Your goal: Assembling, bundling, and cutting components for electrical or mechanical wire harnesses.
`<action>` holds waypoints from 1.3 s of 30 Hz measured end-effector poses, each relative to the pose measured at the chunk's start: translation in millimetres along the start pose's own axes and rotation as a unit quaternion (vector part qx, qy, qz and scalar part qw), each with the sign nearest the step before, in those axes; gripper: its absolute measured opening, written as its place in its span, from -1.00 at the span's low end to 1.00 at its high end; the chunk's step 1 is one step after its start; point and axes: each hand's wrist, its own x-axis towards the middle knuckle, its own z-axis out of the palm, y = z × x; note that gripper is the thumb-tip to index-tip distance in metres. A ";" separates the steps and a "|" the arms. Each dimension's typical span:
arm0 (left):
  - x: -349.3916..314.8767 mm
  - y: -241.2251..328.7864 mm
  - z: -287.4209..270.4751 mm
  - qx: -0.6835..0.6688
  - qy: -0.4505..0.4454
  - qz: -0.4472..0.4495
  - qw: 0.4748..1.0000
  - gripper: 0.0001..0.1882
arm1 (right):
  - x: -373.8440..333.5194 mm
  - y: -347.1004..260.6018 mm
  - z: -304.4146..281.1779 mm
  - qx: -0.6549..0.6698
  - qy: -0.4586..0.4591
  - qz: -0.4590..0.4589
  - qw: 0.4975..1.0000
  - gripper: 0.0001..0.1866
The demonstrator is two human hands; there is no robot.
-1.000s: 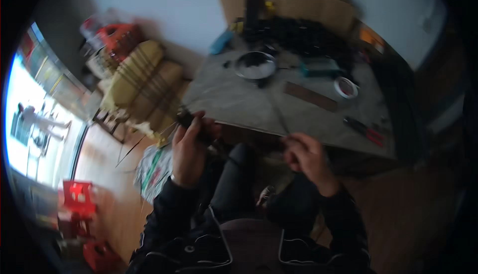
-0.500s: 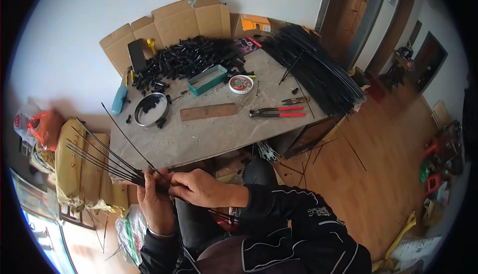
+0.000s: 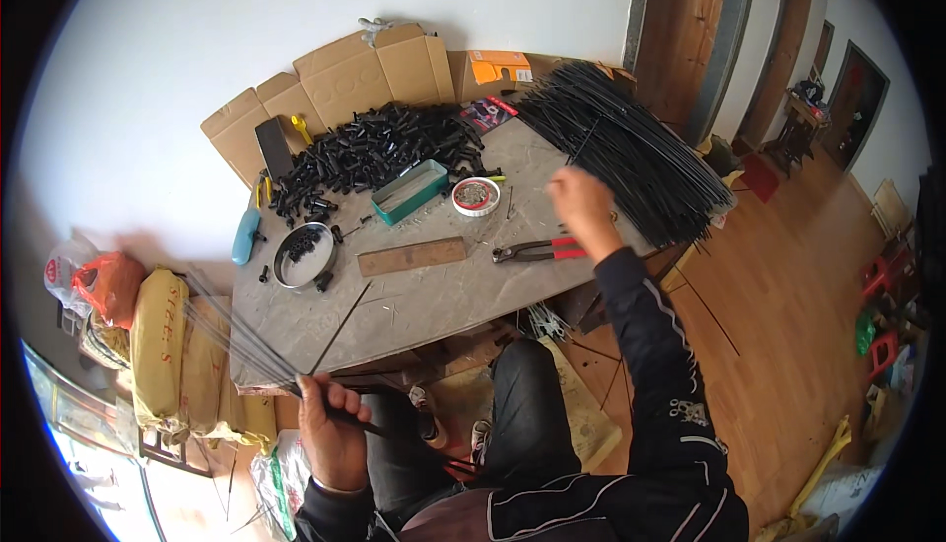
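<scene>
At the left, thin, straight black rods (image 3: pixel 276 362) fanning from the bare left hand (image 3: pixel 332 436) blur toward their tips. Right of centre, the bare right hand (image 3: pixel 583 205), slightly blurred, obscures the grip ends of red-handled metal pincers (image 3: pixel 532 251).

- Here's the bundle of thin black rods (image 3: pixel 271 360), clenched in my grip at seven to eight o'clock, long ends fanning out toward ten, blurred now!
- And one rod (image 3: pixel 342 329) breaks ranks, straight and dark, tilting up toward one o'clock!
- Over at two o'clock, the heap of matching black rods (image 3: pixel 645 168), thick and loosely layered, lies flat, mostly running ten to four!
</scene>
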 end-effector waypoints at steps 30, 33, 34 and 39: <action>65.9 32.6 77.7 0.162 -0.110 0.097 0.976 -0.59 | -189.1 -186.9 -54.1 0.618 -0.216 0.122 0.746 -0.91; 61.9 32.9 76.8 0.169 -0.113 0.094 0.975 -0.58 | -188.4 -186.7 -53.7 0.604 -0.214 0.093 0.762 -0.91; 62.9 33.5 77.5 0.171 -0.117 0.088 0.974 -0.58 | -188.8 -187.7 -53.0 0.558 -0.201 0.056 0.803 -0.90; 60.8 39.2 77.7 0.163 -0.141 0.061 0.975 -0.58 | -198.4 -198.4 -54.9 0.526 -0.223 0.019 0.821 -0.88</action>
